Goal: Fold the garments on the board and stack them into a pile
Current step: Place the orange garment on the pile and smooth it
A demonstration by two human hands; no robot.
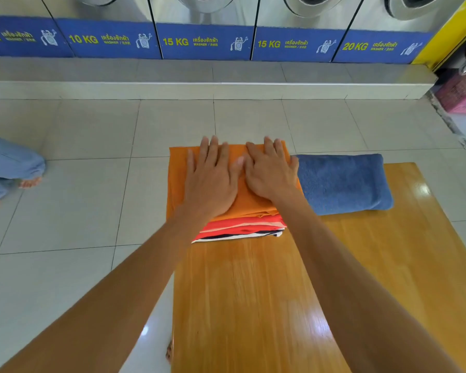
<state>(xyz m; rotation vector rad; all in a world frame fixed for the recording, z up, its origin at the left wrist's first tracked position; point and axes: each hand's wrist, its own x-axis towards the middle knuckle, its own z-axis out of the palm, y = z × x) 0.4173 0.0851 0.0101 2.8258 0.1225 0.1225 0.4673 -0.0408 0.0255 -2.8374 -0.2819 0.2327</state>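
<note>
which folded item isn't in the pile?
The blue towel. It lies alone on the board, right of the pile, while the orange garment tops the pile under both hands.

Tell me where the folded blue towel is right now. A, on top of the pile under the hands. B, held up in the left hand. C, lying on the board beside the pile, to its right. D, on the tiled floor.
C: the blue towel lies folded on the board, right of the pile, while both hands press flat on the orange garment on top.
</note>
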